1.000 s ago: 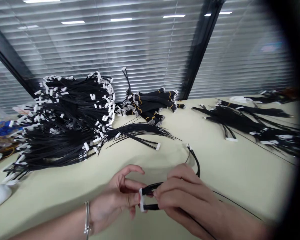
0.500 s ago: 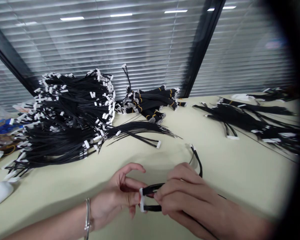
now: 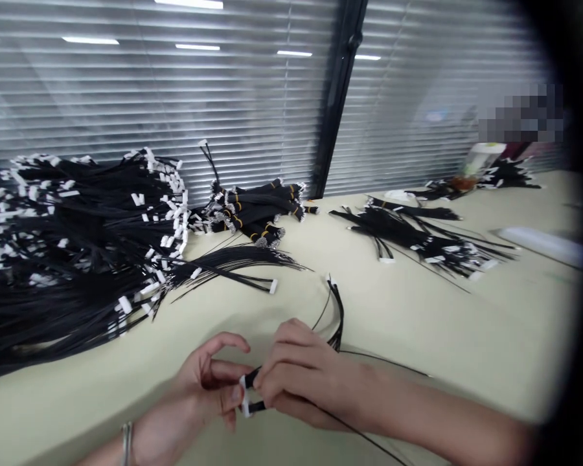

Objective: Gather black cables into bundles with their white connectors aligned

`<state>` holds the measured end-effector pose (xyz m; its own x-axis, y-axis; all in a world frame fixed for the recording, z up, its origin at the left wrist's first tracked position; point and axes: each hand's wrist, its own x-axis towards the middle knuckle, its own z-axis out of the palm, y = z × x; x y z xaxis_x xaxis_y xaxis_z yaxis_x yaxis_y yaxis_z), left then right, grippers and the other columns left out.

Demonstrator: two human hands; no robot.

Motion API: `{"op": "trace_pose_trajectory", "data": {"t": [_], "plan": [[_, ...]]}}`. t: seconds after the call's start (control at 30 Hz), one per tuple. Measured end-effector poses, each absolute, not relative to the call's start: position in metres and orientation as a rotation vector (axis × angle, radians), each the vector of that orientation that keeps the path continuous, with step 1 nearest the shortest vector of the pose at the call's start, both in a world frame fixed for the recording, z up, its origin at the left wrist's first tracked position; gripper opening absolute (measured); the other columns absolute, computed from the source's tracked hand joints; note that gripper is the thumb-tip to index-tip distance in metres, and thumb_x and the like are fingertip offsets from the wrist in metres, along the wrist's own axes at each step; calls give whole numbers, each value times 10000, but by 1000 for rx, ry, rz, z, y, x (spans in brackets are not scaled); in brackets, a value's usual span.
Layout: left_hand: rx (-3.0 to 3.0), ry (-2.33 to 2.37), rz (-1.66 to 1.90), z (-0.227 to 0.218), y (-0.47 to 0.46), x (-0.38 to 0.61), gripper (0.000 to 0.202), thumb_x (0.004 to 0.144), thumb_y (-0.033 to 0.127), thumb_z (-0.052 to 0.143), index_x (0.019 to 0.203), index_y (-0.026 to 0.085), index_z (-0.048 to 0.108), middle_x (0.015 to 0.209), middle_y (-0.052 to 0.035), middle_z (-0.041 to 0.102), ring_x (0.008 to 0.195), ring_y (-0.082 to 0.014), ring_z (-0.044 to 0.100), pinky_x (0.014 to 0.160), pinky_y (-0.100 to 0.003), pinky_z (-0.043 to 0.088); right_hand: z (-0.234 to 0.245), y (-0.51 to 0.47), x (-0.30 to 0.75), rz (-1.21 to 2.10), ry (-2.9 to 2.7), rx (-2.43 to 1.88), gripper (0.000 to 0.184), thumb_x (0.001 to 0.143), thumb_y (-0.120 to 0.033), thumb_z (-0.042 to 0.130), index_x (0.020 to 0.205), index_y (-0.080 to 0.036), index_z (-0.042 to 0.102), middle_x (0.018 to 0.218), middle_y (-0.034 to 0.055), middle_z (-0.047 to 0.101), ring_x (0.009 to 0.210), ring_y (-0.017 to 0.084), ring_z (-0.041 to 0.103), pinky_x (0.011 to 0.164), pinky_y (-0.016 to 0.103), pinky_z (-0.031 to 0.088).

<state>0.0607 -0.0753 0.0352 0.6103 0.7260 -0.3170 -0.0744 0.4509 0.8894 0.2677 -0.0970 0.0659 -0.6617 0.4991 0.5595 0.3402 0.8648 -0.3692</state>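
Note:
My left hand (image 3: 208, 388) pinches a white plug connector (image 3: 245, 396) between thumb and fingers, with the index finger curled above it. Two groups of black wires run from the connector toward my right hand (image 3: 301, 375), whose fingers are closed around them close to the plug. The rest of this black wire harness (image 3: 337, 310) comes out behind the right hand and curves up to its tips. One loose black wire (image 3: 364, 440) trails below the right wrist, and another extends to the right above it. What the right fingertips press is hidden.
A large heap of black cables with white connectors (image 3: 92, 213) lies at the left. Bundles with yellow bands (image 3: 262, 207) sit by the window blinds (image 3: 223, 97). More harnesses (image 3: 412, 236) lie at the right, with a container (image 3: 480, 162) and part of a person behind.
The view has swung to the right, so the scene sits further left and more of the table's right side shows. My right hand is closer to the connector, covering more of its wires.

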Motion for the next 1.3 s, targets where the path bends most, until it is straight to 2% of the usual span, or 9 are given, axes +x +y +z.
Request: {"op": "trace_pose_trajectory", "data": {"t": [0.17,0.3,0.37,0.47,0.7,0.83,0.93,1.13,1.3], "plan": [[1037,834,595,48,-85,65,342,729,218,702,1002,184,498,815,-63,646,659,-128,545,562,-222,420,60,-89,269,715,-2200,-661,54,831,-134,541,835,-174,577,799,13,643,769,113,546,802,275,421],[1015,845,624,52,-88,65,177,798,165,579,969,202,554,863,-30,524,828,-165,521,650,-252,397,51,-63,318,1001,-1826,-973,124,856,-256,502,898,-169,580,846,49,632,768,140,597,699,270,471],[948,846,650,50,-86,64,176,804,134,532,957,215,569,904,-20,474,861,-159,495,678,-253,386,46,-41,359,754,-1593,-1292,206,871,-289,438,975,-172,570,756,43,628,704,152,601,662,282,479],[874,841,672,47,-81,64,189,799,126,515,949,217,586,907,-17,440,833,-144,468,696,-255,381,43,-8,415,509,-1485,-1502,270,859,-283,397,971,-127,587,807,106,622,716,194,589,649,332,468],[899,876,657,45,-77,68,186,770,228,631,954,231,603,959,-35,507,987,-189,475,774,-259,401,36,31,390,90,-1921,-1661,210,746,-289,627,917,-167,636,1010,73,602,1076,242,461,940,393,337],[1162,953,610,40,-76,67,291,760,268,653,1039,262,570,932,-25,549,888,-164,513,798,-259,413,26,38,353,-44,-2231,-1726,178,828,-283,578,862,-111,603,971,75,586,1014,214,507,882,411,387],[1541,991,641,36,-70,59,213,801,296,597,1010,259,585,1063,-39,510,830,-157,533,741,-265,450,29,42,350,-148,-2345,-1765,183,872,-268,529,880,-95,588,923,70,586,919,181,546,841,373,416],[2289,1108,428,45,-56,41,307,859,246,506,1155,317,538,1103,-30,544,1041,-201,494,922,-328,416,52,46,371,-346,-2369,-1818,114,801,-53,503,799,-108,604,832,77,583,839,184,527,756,304,391],[2275,1127,239,51,-55,45,424,855,137,445,1251,288,475,956,-31,521,832,-157,555,760,-271,483,70,49,384,-434,-2297,-1811,213,728,36,447,782,-89,610,853,125,565,816,209,516,671,287,339]]}}
